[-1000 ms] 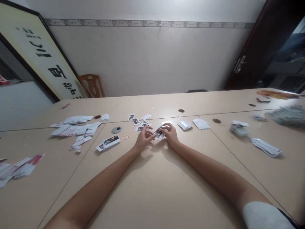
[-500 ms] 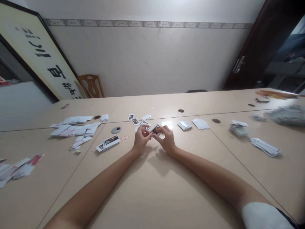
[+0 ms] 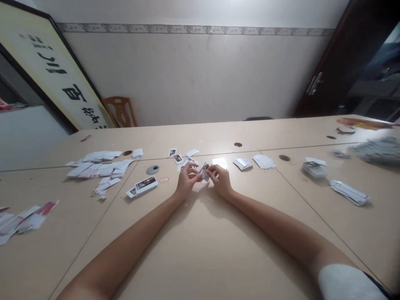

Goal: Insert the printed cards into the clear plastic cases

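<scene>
Both hands are over the middle of the worktop [image 3: 200, 250], forearms coming in from the lower corners, fingertips nearly meeting. Between them is a small photo card [image 3: 204, 171], tilted, dark print partly visible along its upper edge and a pale part below; detail too small to read.

Left hand [image 3: 186, 181]: thumb and fingertips closed on the card's left side, remaining fingers loosely curled. Right hand [image 3: 220, 179]: thumb and forefinger pinched on the card's right side, other fingers bent.

Just beyond the left hand: a loose scatter of photo prints [image 3: 178, 158], some overlapping. Just behind the right hand: a bright white sheet [image 3: 219, 163], lying flat.

Left of the hands: a red-bordered label [image 3: 164, 180], a round grey cover [image 3: 153, 169], and two overlapping long photo strips [image 3: 146, 184]. Farther left, heaps of white paper slips [image 3: 98, 168], several with red lines.

Right of the hands: a small card stack [image 3: 243, 163], with a fan of white paper [image 3: 264, 161] near it. Farther right: a clear-sided stack [image 3: 313, 168], a long bundle of slips [image 3: 349, 193], and a blurred greyish pile [image 3: 378, 150] at the edge, contents unclear.

Background: wooden chair [image 3: 119, 111] behind the worktop, near a framed calligraphy panel [image 3: 50, 62] that stands aslant.
</scene>
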The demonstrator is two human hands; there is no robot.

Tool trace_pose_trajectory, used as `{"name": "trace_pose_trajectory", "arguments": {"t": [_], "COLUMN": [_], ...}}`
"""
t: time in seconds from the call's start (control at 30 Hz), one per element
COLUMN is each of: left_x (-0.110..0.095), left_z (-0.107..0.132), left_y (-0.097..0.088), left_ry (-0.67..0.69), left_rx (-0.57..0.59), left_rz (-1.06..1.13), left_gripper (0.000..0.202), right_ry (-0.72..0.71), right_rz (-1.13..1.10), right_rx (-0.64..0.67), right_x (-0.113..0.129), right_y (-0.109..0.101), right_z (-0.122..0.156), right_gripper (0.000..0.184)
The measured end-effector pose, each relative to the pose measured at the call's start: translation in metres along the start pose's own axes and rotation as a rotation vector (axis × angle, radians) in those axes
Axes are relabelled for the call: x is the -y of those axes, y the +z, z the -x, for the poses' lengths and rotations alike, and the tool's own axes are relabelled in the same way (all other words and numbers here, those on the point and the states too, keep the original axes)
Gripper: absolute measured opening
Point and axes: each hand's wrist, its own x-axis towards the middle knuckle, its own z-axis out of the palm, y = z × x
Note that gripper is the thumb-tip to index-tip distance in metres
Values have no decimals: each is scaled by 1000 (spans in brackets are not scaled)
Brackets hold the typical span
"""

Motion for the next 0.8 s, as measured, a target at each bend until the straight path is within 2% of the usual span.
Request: {"name": "trace_pose_trajectory", "arguments": {"t": [0.23,0.47,0.67,0.8], "left_x": [1,4,2,1], "left_z": [-2,-4,-2,-4], "left_y": [-2,-4,-2,-2], "left_ry": [-13,-69,-144,-190], "left_rx": [10,25,62,34], "left_rz": [3,6,72,127], "left_gripper": [54,56,50,43], "right_ry": [59,49,-55,-179], "right_rz": [-42,-23,76,165], "right_rx": [-46,-55,-8,36], "right_x": [-5,-4,-3,-4], "right_y": [1,0,-1,-2], "right_z": [-1,-1,1,3], "right_gripper": [13,13,14,17]}}
